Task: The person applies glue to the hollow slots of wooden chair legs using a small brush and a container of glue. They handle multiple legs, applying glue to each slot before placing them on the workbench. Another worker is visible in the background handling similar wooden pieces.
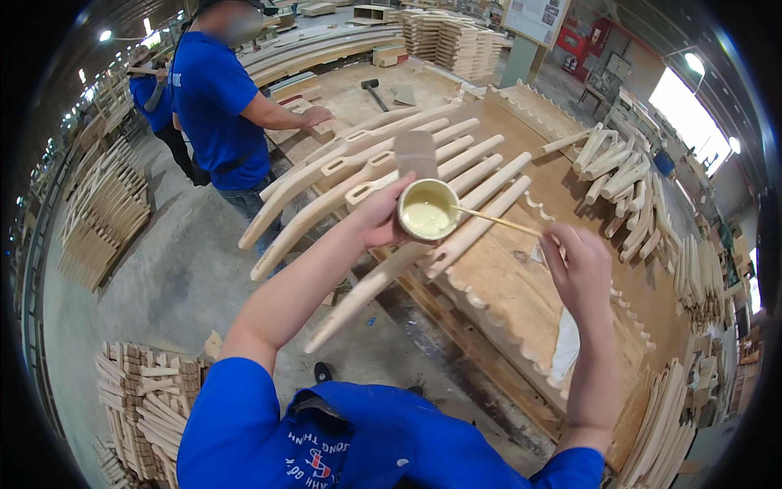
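My left hand (383, 213) is wrapped round a small round cup (423, 236) of pale cream liquid (428, 213), which may be glue. A flat grey-brown blade (416, 153) like a scraper juts out beyond the cup; whether my left hand grips it too is hidden. Pinched in my right hand (582, 265) is a thin wooden stick (498, 219), its far end in the cup's liquid. Below and around the cup, several long curved wooden pieces (371, 281) lie side by side across the workbench, some with slots cut near one end.
The workbench (521, 297) has scalloped strips (472, 295) along its edges. A mallet (374, 94) lies at its far end, and stacked wooden pieces (623, 183) sit on the right. A co-worker in blue (216, 106) stands at the left. Wood stacks (110, 216) stand on the floor.
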`<state>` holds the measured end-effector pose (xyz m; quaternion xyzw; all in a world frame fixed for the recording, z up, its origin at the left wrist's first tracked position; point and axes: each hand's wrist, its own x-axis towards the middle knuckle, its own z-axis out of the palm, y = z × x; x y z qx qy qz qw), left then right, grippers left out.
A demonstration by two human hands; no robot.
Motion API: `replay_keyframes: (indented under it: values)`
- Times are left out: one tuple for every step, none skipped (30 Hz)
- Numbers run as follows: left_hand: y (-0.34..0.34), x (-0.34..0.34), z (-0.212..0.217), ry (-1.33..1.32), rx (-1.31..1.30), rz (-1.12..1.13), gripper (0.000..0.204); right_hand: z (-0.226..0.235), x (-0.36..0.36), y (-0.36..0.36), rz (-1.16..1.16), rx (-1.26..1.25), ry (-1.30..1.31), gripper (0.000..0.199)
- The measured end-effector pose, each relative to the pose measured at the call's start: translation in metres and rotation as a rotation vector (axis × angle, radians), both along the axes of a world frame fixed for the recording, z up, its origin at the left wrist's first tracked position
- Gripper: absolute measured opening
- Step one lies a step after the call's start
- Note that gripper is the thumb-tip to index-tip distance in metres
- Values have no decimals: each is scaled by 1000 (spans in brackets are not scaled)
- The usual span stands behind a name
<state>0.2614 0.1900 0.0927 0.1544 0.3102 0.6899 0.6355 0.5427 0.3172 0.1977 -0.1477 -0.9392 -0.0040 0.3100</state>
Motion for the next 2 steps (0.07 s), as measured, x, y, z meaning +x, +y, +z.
replay_keyframes:
  values:
    - [-17,-11,-3,80,8,73,51,10,-23,-13,45,131,-46,9]
    - [-33,-21,-3,159,17,144,50,15,-47,-25,46,226,-123,11]
